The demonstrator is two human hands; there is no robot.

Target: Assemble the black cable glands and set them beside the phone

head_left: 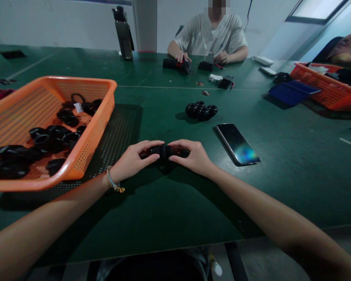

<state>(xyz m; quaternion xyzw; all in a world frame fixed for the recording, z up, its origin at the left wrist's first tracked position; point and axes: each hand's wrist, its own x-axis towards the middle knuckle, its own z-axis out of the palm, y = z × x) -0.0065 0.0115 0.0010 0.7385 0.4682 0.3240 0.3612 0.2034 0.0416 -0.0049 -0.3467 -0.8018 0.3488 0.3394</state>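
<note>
Between my two hands, just above the green table (152, 218), is a small black ribbed fitting (163, 151). My left hand (136, 158), with a bracelet (114, 183) at the wrist, pinches its left end between thumb and fingers. The right end sits in the pinch of my right hand (193, 156). My fingers cover both ends, so its full shape is hidden. Beyond my hands stands a cluster of glossy black ring-shaped fittings (202, 113). To my left, an orange basket (90, 142) holds several black fittings (51, 138) of like look.
A phone (238, 144) lies right of my hands. Across the table a person in a pale shirt (210, 39) handles a black cylindrical tool (177, 65). A dark bottle (124, 35) stands at the back. At right are a blue tray (294, 93) and another orange basket (324, 88).
</note>
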